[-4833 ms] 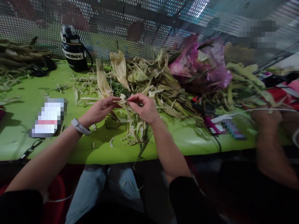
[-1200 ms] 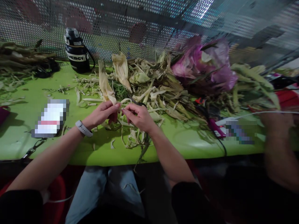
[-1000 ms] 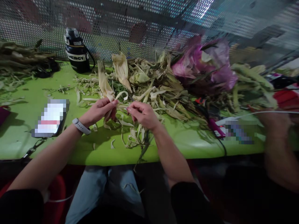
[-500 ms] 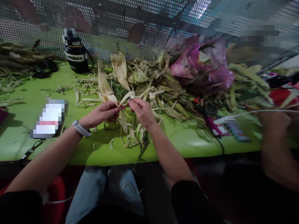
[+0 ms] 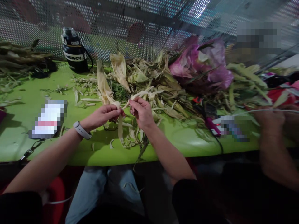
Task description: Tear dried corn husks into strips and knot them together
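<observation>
1. Worktop (image 5: 179,144): green, with a rounded near edge running left to right. The far side ends at a perforated screen (image 5: 102,40).
2. Open room: bare surface at near right, beside the right forearm, and at left between phone (image 5: 50,119) and left hand (image 5: 106,113), with a few scraps on it. Far side crowded by husk pile (image 5: 168,102) and pink bag (image 5: 198,65).
3. Overhang: dark strands (image 5: 140,151) cross the near edge, below the hands.
4. Husk strip (image 5: 126,105): located between the two hands, above the worktop, on the near side of the pile. Its span slants from near left to far right; that is its long axis here.
5. Pale length (image 5: 120,129): hangs from the left hand towards the near edge. Cannot tell whether it is the same piece.
6. Left grip: pinched on the strip. Right hand (image 5: 142,113): narrow fingertip grip on the same strip.
7. Co-worker's hand (image 5: 271,116): well apart, at right, beside a white cable (image 5: 259,110).
</observation>
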`<state>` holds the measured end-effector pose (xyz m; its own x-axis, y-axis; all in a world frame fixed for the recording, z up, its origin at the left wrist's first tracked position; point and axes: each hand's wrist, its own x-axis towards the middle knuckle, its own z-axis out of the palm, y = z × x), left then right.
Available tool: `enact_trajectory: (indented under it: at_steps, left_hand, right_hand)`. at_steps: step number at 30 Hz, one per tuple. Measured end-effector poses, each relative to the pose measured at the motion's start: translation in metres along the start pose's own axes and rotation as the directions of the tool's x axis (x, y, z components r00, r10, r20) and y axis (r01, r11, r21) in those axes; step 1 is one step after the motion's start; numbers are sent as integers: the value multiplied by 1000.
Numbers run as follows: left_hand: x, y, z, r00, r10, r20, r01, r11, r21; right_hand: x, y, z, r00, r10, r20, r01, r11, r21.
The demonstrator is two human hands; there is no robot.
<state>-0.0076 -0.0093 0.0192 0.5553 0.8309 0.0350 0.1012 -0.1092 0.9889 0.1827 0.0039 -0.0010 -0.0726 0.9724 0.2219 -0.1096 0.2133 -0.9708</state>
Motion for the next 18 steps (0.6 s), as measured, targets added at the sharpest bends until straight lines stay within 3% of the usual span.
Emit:
enact_trajectory:
  at_steps: [4,6,13,15,18]
  left_hand:
    - [-2,4,2,997,-31,75,26,997,67]
    - [-3,5,5,995,-52,89,43,994,98]
    - [-1,3,12,993,-34,112,20,992,121]
    - [-1,1,13,990,-31,141,16,994,107]
    - [0,-2,13,978,-55,203,46,998,51]
  right_hand:
    - [1,-4,-4,981,70,180,-60,997,-57]
    - [-1,-6,0,968,129,217,-118,991,-67]
    - [-10,-7,17,923,333,192,-360,924,128]
    - [-10,-7,18,926,339,166,-365,917,160]
    - [-12,-5,20,962,246,122,-264,950,164]
